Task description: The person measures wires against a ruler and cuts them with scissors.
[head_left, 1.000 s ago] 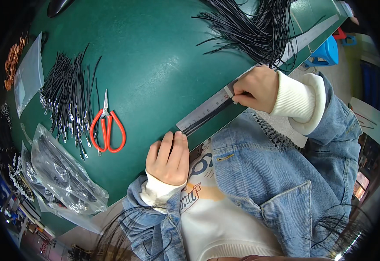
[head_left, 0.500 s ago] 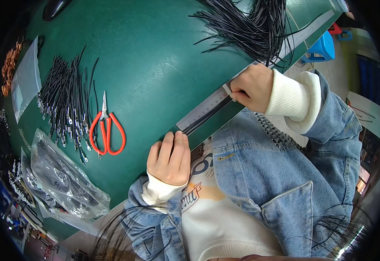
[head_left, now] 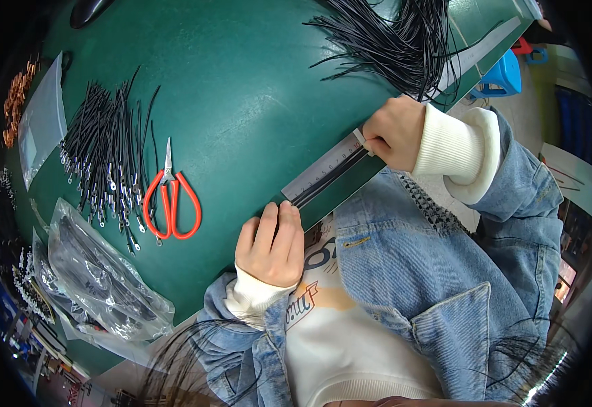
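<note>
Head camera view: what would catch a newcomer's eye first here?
Probably the red-handled scissors lying on the green table, beside a row of short black cords. Nearer the table's edge, the left hand and right hand press black cords along a metal ruler.

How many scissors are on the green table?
1. The red-handled scissors lie on the green table, just right of the pile of short black cords. None other shows.
</note>
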### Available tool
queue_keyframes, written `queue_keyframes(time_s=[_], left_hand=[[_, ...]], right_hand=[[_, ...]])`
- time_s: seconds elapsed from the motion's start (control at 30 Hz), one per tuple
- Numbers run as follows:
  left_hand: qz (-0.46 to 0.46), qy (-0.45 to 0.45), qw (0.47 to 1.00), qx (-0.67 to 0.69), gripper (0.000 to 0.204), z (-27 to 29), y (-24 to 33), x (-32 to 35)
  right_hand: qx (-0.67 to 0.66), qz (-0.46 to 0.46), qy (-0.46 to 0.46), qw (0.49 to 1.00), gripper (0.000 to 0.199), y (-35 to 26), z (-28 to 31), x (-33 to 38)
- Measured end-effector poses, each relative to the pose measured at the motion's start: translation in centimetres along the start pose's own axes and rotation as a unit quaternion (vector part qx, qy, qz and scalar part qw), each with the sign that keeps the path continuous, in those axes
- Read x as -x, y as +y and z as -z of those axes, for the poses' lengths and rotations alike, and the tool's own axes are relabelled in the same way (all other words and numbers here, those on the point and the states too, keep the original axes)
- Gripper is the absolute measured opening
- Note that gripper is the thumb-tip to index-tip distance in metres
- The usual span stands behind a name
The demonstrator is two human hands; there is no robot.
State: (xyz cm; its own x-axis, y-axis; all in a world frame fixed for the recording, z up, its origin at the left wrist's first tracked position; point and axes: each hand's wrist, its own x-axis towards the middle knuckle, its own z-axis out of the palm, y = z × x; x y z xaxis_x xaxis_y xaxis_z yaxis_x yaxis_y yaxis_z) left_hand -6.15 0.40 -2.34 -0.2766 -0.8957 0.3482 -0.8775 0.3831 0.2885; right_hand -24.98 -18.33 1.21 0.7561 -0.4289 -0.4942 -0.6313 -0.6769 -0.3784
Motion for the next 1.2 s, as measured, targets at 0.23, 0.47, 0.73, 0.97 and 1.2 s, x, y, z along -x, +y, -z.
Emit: queue_keyframes(time_s=[0.23, 0.47, 0.73, 0.97, 1.2], left_hand=[[0.011, -0.008, 1.0, 0.0, 0.02, 0.1, 0.2, 0.1], [0.003, 0.003, 1.0, -0.018, 0.022, 0.0, 0.4, 0.3], [0.017, 0.009, 1.0, -0.002, 0.024, -0.2, 0.4, 0.2], [0.027, 0.008, 1.0, -0.003, 0.024, 0.0, 0.6, 0.2], [0.034, 0.002, 0.999, 0.002, 0.025, 0.1, 0.5, 0.1]], right_hand=[[-0.003, -0.012, -0.008, 1.0, 0.009, -0.2, 0.1, -0.2], [0.009, 0.012, 0.004, 1.0, 0.01, 0.4, -0.3, -0.3], [0.018, 0.018, 0.038, 0.999, 0.015, 0.8, -0.8, 0.0], [-0.065, 0.02, -0.09, 0.994, 0.021, 1.1, 1.2, 0.3], [-0.06, 0.056, -0.091, 0.992, 0.021, 1.9, 0.9, 0.3]])
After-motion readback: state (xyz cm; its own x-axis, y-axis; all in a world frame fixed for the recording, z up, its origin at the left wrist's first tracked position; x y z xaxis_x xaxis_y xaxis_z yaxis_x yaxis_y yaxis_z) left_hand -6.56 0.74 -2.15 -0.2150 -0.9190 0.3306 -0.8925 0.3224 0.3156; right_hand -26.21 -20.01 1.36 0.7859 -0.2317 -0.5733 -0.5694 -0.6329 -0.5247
